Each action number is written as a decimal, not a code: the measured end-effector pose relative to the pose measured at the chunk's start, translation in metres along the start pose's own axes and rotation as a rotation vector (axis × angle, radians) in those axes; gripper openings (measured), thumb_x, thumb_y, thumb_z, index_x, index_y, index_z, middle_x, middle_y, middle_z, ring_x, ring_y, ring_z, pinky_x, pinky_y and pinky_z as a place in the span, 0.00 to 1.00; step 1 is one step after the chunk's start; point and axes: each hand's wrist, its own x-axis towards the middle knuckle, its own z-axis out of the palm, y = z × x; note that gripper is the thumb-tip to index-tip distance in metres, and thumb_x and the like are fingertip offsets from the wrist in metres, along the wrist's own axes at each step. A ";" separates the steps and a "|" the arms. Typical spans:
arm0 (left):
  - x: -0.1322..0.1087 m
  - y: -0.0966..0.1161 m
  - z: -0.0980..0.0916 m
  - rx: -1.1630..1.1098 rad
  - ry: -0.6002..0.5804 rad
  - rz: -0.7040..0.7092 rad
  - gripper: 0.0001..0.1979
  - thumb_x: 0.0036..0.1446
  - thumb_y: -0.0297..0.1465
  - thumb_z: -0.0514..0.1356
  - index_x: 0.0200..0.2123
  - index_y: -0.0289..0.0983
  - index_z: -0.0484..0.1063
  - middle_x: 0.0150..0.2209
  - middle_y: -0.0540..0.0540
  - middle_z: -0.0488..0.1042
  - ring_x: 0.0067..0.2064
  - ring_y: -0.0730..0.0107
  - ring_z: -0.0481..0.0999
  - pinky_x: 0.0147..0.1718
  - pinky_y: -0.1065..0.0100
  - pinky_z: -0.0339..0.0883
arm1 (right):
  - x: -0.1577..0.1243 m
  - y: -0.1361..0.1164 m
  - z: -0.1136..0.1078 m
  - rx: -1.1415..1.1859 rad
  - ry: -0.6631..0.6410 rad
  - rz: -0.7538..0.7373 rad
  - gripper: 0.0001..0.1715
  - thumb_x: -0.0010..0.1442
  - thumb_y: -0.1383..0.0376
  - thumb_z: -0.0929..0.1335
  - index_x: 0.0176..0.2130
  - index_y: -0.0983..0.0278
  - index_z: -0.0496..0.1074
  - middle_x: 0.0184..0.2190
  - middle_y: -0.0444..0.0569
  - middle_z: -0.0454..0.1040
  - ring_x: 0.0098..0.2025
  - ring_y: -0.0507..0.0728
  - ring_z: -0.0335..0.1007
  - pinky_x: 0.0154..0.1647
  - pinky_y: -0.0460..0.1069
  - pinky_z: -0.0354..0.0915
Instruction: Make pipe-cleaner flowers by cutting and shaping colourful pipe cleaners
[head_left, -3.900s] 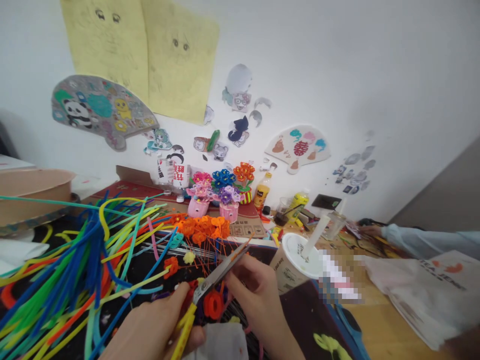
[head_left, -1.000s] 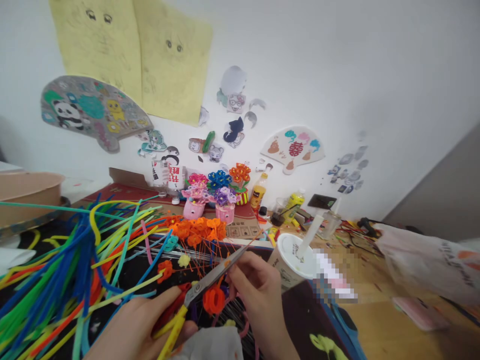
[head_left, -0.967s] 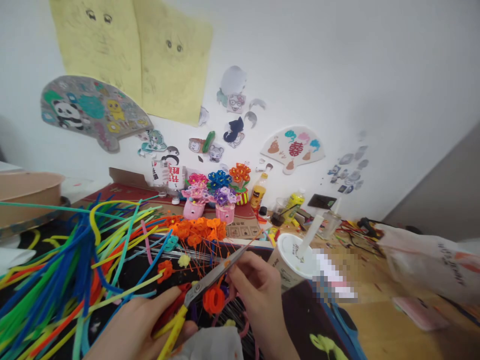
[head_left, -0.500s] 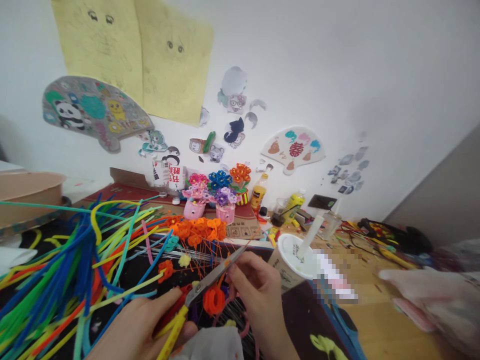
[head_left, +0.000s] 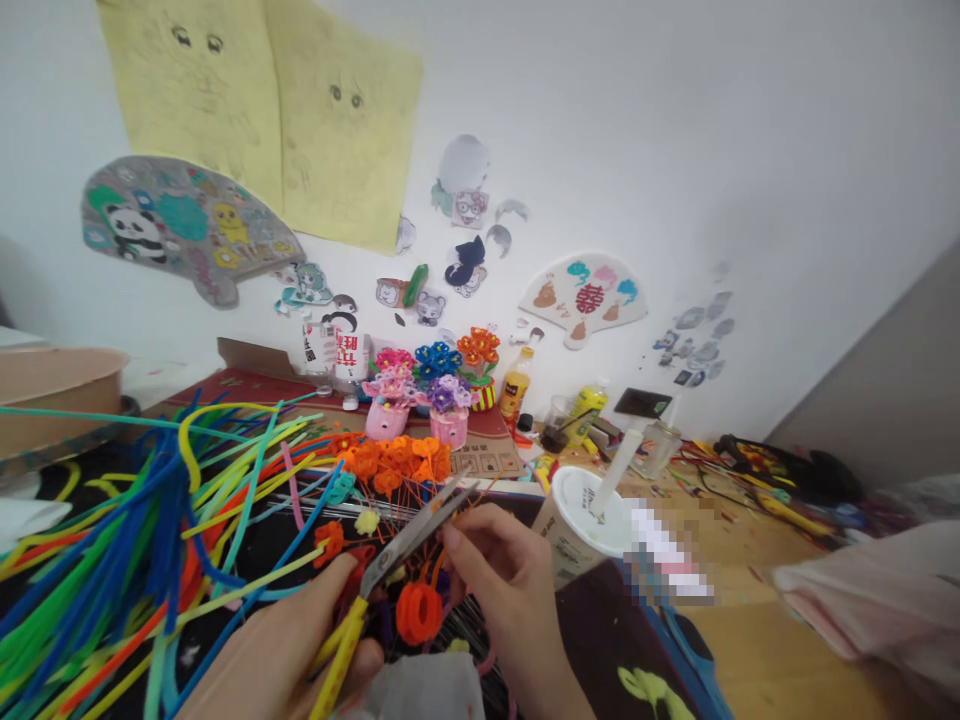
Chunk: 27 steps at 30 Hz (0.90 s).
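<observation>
My left hand (head_left: 300,630) is wrapped round the handles of a pair of scissors (head_left: 409,540), partly yellow, whose blades point up and right, a little apart. My right hand (head_left: 499,570) is closed, thumb and finger pinching the stem of an orange pipe-cleaner flower (head_left: 420,612) close beside the blades. The looped flower head hangs below them. Behind the blades lies a cluster of orange pipe-cleaner flowers (head_left: 394,462) on thin stems. A single orange piece (head_left: 328,542) and a pale yellow one (head_left: 367,522) lie left of the scissors.
Loose coloured pipe cleaners (head_left: 142,530) heap up on the left. A lidded cup (head_left: 581,520) with a straw stands just right of my right hand. Potted pipe-cleaner flowers (head_left: 448,410) and a juice bottle (head_left: 516,385) stand at the back. Blue-handled scissors (head_left: 694,650) lie at right.
The scissor blades have parted slightly, from closed to a narrow gap. The orange flower and both hands have shifted a little to the left in view.
</observation>
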 end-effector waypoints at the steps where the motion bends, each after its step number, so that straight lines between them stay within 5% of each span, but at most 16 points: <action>1: 0.004 0.007 -0.002 -0.002 0.006 -0.032 0.13 0.49 0.45 0.60 0.34 0.47 0.78 0.33 0.47 0.84 0.33 0.57 0.82 0.31 0.68 0.76 | 0.000 0.001 0.000 -0.004 -0.017 0.003 0.15 0.54 0.57 0.73 0.26 0.65 0.73 0.18 0.40 0.67 0.19 0.48 0.59 0.19 0.42 0.61; 4: 0.011 0.025 -0.005 -0.054 0.076 -0.116 0.14 0.44 0.48 0.62 0.26 0.44 0.74 0.24 0.49 0.81 0.26 0.59 0.79 0.26 0.68 0.74 | -0.002 0.002 0.000 -0.009 -0.149 0.059 0.16 0.55 0.56 0.73 0.26 0.64 0.70 0.19 0.40 0.66 0.20 0.49 0.60 0.20 0.43 0.60; 8: 0.012 0.035 -0.002 -0.365 0.186 -0.210 0.18 0.48 0.51 0.63 0.29 0.42 0.71 0.19 0.55 0.71 0.21 0.70 0.70 0.20 0.72 0.67 | -0.008 0.002 0.003 -0.060 -0.392 0.150 0.15 0.58 0.55 0.70 0.27 0.63 0.67 0.20 0.39 0.66 0.21 0.49 0.62 0.22 0.43 0.59; 15: 0.013 0.036 -0.007 -0.677 0.132 -0.141 0.16 0.51 0.42 0.66 0.26 0.38 0.65 0.24 0.56 0.70 0.20 0.80 0.62 0.22 0.74 0.60 | -0.017 -0.003 0.007 -0.012 -0.686 0.267 0.20 0.60 0.50 0.68 0.28 0.62 0.64 0.22 0.39 0.66 0.22 0.48 0.62 0.25 0.43 0.61; 20: 0.016 0.036 -0.012 -0.637 0.191 -0.161 0.15 0.48 0.38 0.68 0.26 0.40 0.64 0.21 0.58 0.64 0.22 0.78 0.62 0.22 0.73 0.59 | -0.016 0.000 0.007 0.064 -0.716 0.317 0.20 0.58 0.50 0.71 0.30 0.62 0.67 0.23 0.40 0.69 0.22 0.49 0.66 0.27 0.44 0.64; 27: 0.023 0.053 -0.017 -0.518 0.287 -0.203 0.14 0.42 0.36 0.68 0.26 0.40 0.64 0.20 0.59 0.66 0.23 0.75 0.65 0.25 0.71 0.62 | -0.015 0.008 0.016 0.104 -0.532 0.302 0.19 0.51 0.54 0.77 0.34 0.64 0.72 0.25 0.42 0.76 0.23 0.50 0.73 0.27 0.44 0.67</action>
